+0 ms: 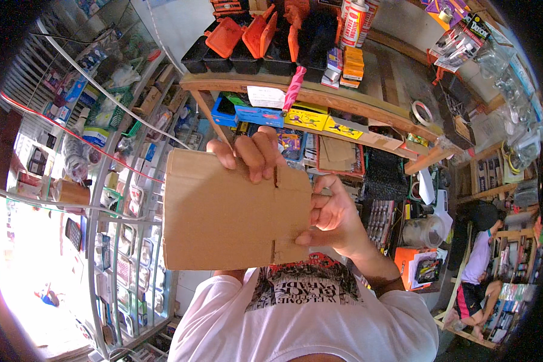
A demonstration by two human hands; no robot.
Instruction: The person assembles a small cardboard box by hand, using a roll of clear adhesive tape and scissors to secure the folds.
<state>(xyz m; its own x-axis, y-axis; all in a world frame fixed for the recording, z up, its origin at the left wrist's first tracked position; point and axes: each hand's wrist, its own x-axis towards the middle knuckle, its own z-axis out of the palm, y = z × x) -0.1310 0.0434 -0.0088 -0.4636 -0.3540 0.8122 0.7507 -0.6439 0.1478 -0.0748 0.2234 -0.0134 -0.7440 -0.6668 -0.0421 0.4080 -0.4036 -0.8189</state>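
A flat brown cardboard sheet [232, 211], a folded-down box blank, is held up in front of the person's chest, between the face and the shop shelves. As it stands, the blank is lifted and gripped by both hands but not opened: its panels lie flat against each other and no flap is turned out, so I judge any shaping or folding of it to be wholly ahead.

The cardboard is plain and unprinted on the side that shows, roughly rectangular, with two short slits cut into it near its right side, one from the top edge and one from the bottom, marking where flaps divide. Its edges look clean and uncrushed.

The right hand [333, 216] clamps the sheet's right edge, thumb pressed on the near face and fingers curled behind. The left hand [250, 151] hooks over the top edge, fingers folded down onto the near face beside the upper slit; its palm is hidden behind the sheet.
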